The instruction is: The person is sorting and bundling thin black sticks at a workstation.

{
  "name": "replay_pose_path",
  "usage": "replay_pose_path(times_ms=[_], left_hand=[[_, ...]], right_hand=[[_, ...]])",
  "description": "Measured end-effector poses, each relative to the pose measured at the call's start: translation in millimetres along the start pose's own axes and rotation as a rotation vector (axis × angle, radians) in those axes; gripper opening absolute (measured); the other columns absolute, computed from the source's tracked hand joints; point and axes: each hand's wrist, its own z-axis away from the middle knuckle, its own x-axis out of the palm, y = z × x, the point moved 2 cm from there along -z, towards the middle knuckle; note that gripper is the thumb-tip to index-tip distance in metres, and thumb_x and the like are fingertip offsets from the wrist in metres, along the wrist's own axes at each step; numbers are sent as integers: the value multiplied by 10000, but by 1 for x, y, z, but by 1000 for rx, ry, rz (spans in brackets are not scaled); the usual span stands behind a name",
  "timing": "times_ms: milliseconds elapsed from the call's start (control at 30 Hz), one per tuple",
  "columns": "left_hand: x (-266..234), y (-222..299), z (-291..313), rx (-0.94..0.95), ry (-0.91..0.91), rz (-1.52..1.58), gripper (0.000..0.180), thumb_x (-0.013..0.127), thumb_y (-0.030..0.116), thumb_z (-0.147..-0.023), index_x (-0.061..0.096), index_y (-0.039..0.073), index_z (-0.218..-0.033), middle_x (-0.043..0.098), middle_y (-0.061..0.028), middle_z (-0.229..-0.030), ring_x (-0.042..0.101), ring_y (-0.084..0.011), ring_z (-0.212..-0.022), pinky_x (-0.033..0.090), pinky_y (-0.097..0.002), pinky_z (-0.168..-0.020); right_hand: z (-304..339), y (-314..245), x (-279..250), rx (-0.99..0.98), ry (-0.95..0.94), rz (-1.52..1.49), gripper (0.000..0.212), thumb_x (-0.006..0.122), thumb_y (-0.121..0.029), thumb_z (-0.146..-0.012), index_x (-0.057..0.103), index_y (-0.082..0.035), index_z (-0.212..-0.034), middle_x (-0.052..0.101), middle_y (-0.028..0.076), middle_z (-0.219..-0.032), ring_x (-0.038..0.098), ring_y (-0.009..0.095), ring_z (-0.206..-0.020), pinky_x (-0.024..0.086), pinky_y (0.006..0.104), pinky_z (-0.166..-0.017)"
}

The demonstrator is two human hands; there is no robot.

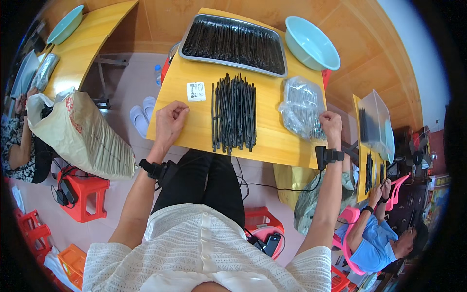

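A bundle of thin black sticks [234,114] lies side by side on the yellow wooden table [194,131] in front of me. At its left, my left hand [171,117] rests by the table edge, fingers curled closed with nothing seen in them. A small white printed label [196,91] lies between that hand and the sticks. To the right is a clear plastic bag [300,107] with thin rods inside. My right hand [332,124] is closed at the bag's right edge, fingertips touching or very near it; whether they pinch anything is hidden.
A metal tray [233,63] full of dark thin sticks stands at the far side, beside a pale green basin [311,41]. A filled sack [92,136] and red stool [85,194] stand left. People work at side tables. A cable [272,187] hangs below the table.
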Motion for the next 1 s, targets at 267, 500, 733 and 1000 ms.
replay_pose_path(times_ms=[267,500,733,1000], left_hand=[[1,7,0,-47,6,-14,107,607,60,-771,609,-46,-782,546,-42,-559,478,-76,-495,397,-226,-478],[1,-1,1,13,-9,-18,97,583,65,-823,602,-29,-811,512,17,-564,431,-31,-441,335,-186,-397],[1,3,0,-38,4,13,111,605,68,-776,608,-43,-776,545,-41,-563,475,-77,-510,397,-224,-487],[0,3,1,9,-16,-10,99,580,55,-817,605,-41,-822,546,-3,-597,449,-39,-455,350,-192,-405]], right_hand=[[17,11,21,-2,127,539,177,623,-239,-704,659,-80,-770,633,146,-851,620,313,-762,492,399,-675],[7,9,-4,183,-115,14,189,631,-175,-668,649,-11,-759,609,122,-640,603,240,-557,471,327,-525],[25,-23,-23,434,-207,-409,111,625,-146,-690,643,-45,-733,558,13,-577,509,82,-488,327,220,-415],[54,-16,-30,469,-338,-570,86,590,-138,-726,632,-72,-763,509,-28,-581,437,52,-484,284,188,-408]])
